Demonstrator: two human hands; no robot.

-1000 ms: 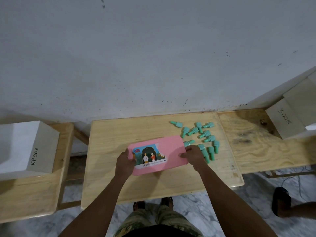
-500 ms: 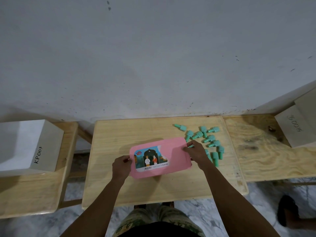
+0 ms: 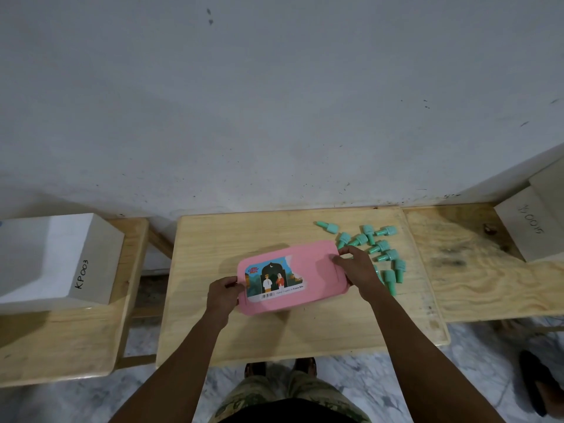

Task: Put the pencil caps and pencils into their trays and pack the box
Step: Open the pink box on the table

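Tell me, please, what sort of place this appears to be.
Probably a simple packing workstation: bare wooden tables against a scuffed wall, white blocks marked with codes, and loose pencil caps beside a pink box.

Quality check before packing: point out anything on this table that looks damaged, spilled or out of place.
The label on the pink box has a ragged, torn right edge. The teal pencil caps lie scattered loose on the table beside the right hand, not in any tray.
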